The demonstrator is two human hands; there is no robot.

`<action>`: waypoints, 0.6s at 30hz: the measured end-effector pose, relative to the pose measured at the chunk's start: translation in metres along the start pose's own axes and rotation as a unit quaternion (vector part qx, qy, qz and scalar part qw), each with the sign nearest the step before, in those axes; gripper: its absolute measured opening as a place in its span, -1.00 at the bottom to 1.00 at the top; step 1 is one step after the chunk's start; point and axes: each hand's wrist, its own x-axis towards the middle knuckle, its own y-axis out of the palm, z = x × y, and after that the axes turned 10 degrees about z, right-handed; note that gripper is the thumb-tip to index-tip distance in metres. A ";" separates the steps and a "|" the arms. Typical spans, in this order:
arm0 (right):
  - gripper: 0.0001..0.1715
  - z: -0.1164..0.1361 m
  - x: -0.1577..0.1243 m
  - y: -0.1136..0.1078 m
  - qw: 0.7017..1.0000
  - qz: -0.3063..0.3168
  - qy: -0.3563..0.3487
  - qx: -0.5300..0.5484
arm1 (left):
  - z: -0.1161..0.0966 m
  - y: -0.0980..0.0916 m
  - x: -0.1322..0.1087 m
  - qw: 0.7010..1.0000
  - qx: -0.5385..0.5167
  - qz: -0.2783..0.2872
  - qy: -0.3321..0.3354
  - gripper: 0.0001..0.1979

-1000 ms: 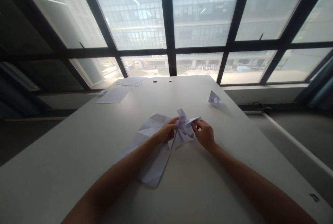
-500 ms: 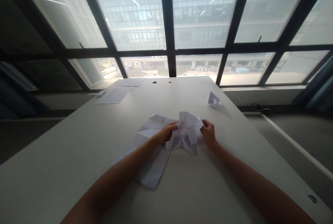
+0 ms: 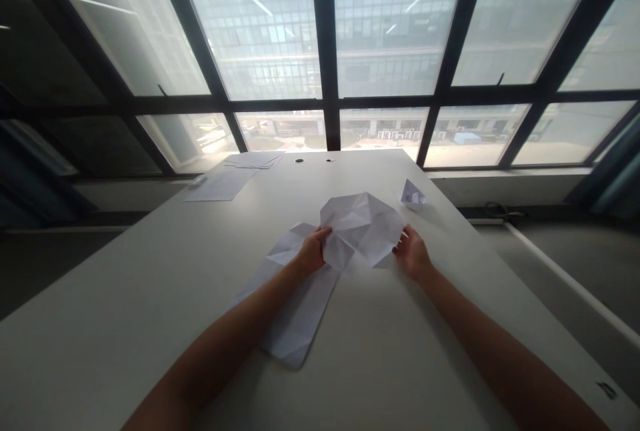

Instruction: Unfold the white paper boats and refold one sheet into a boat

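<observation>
A creased sheet of white paper (image 3: 363, 224) is spread between my two hands above the table. My left hand (image 3: 315, 247) pinches its left edge, thumb on top. At its right edge is my right hand (image 3: 413, 252), its fingers curled round the margin of the sheet; the fingertips are partly behind the paper. Fold lines run across the sheet in several directions. Under my left forearm lies another folded, creased white paper (image 3: 300, 317), flat on the table and partly covered by the arm.
A small folded paper boat (image 3: 413, 195) stands on the white table (image 3: 200, 271) at the right. Several white sheets (image 3: 220, 184) lie at the far left. Two round holes are near the far edge, before the windows. A small dark object (image 3: 607, 389) lies near the right edge.
The paper in my hands has opened out from a bunched, folded shape into a wider, flatter sheet. My right hand has moved a little to the right, away from my left.
</observation>
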 end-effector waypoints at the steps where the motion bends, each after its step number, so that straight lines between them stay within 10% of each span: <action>1: -0.64 -0.001 -0.003 0.003 1.000 0.023 0.015 0.009 | 0.000 0.000 0.001 1.000 -0.003 -0.003 0.008 -0.56; 8: -0.56 -0.010 -0.014 0.022 0.992 0.092 0.074 -0.037 | 0.000 -0.002 0.003 0.999 -0.016 -0.009 0.044 -0.53; 18: -0.63 -0.005 -0.004 0.005 0.972 -0.206 -0.046 -0.100 | -0.026 0.014 -0.004 0.990 0.093 -0.034 0.098 -0.53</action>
